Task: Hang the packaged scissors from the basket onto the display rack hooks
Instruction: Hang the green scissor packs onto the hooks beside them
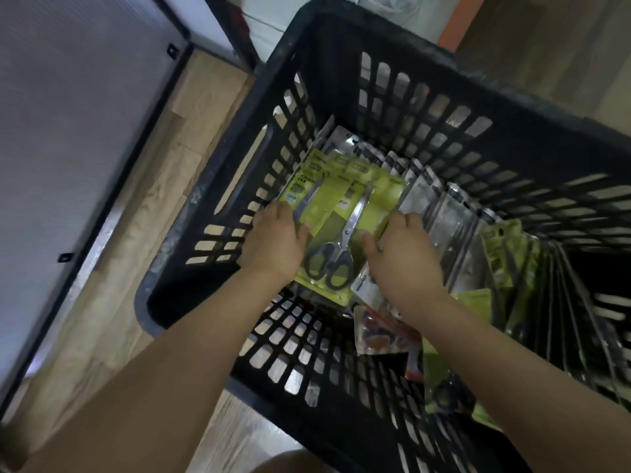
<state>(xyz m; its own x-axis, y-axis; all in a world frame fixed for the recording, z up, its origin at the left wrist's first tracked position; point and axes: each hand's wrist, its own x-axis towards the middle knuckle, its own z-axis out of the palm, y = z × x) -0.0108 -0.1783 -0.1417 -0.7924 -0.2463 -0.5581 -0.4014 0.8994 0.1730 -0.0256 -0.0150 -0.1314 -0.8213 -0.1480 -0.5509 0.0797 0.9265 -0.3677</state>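
Basket (341, 56) contains packaged scissors (336, 238). Left hand (275, 242) and right hand (401, 249) grip curls round the top pack's opposite edges.

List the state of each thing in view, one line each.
Basket: on the floor, holding many packs.
Top scissors pack: in the basket, flat on a stack, held at both side edges.
Other packs: standing on edge in a row.
Left hand: grips the pack's left edge.
Right hand: grips the pack's right edge.
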